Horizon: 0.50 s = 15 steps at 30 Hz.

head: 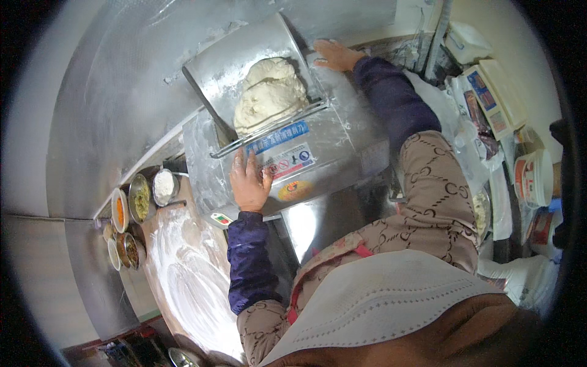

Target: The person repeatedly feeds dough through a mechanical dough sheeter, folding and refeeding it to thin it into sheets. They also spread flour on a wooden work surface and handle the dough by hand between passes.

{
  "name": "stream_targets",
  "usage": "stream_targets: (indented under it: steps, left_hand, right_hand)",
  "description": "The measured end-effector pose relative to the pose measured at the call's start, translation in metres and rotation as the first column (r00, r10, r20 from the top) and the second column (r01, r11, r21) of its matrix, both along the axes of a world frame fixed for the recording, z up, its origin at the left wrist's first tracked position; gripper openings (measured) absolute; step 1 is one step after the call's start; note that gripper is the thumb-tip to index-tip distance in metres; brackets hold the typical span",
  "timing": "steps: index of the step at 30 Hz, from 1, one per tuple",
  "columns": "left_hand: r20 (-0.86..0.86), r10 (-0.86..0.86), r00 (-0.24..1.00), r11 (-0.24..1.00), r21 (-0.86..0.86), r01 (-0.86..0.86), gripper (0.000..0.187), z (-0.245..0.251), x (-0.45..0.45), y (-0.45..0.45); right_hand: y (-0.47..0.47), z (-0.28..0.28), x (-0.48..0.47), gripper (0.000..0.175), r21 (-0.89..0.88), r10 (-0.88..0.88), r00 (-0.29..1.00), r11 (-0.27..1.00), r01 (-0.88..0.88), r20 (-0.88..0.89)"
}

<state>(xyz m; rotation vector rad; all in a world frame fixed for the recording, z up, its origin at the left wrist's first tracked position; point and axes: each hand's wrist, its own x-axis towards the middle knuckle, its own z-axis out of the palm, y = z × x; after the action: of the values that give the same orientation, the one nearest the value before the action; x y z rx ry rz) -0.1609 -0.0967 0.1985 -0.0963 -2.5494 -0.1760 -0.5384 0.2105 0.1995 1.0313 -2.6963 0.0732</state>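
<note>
A large lump of pale dough lies in the steel feed tray of a dough sheeting machine, against the wire guard bar. My left hand rests on the machine's front cover, fingertips close to the bar and beside the stickers, with nothing in its grasp. On the far right side of the machine top, beyond the tray, my right hand lies with its fingers spread and holds nothing. Both forearms wear dark blue sleeve covers.
A floured board stretches at the lower left. Beside it stand a bowl of flour, a bowl of green food, an orange-filled dish and others. Plastic tubs, packets and bags crowd the right. A steel wall rises behind the machine.
</note>
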Motion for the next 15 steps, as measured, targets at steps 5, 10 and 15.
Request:
stream_targets:
  steps: [5,10,15]
  left_hand:
    - [0.004,0.020,1.000,1.000,-0.001,-0.020,0.055,-0.002,-0.002,0.001]
    - [-0.025,0.024,0.999,0.999,-0.025,-0.025,0.051,-0.003,-0.002,0.001]
    - [-0.012,0.030,0.999,0.999,-0.013,-0.030,0.048,-0.003,-0.002,0.001]
  right_hand:
    - [0.005,-0.009,0.039,0.072,-0.196,0.409,0.850,0.911,-0.362,0.332]
    - [0.016,-0.004,0.025,0.070,-0.485,0.432,0.733,0.860,-0.159,0.526]
    - [-0.003,-0.006,0.025,0.077,-0.021,-0.006,0.992,1.000,0.009,0.126]
